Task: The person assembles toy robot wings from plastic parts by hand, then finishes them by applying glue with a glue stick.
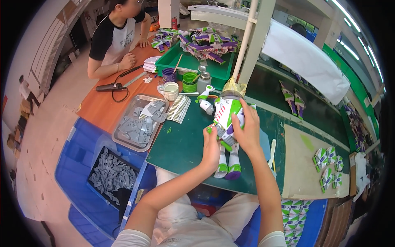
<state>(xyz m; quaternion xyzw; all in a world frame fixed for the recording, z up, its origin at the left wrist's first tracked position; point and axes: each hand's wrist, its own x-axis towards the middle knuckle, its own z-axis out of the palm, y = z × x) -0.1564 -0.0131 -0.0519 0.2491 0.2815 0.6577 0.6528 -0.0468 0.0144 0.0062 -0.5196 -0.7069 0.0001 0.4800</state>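
Note:
A white, green and purple toy space figure (224, 112) is held in both hands above the green work mat (177, 142). It tilts slightly, with its legs toward me and one arm out to the left. My left hand (211, 149) is closed on the lower left side of the torso, fingertips at a green part near the waist. Across the right side of the body wraps my right hand (247, 131), thumb on the front. Left of the figure lies a card with rows of pale strips (179, 108). The figure's back is hidden.
A metal tray (116, 131) of grey plastic parts sits left, above a black bin (91, 176) of small grey pieces. Behind are a purple pot (169, 75), a green pot (189, 84) and a green tray (162, 62) of winged parts. A person (117, 41) leans there.

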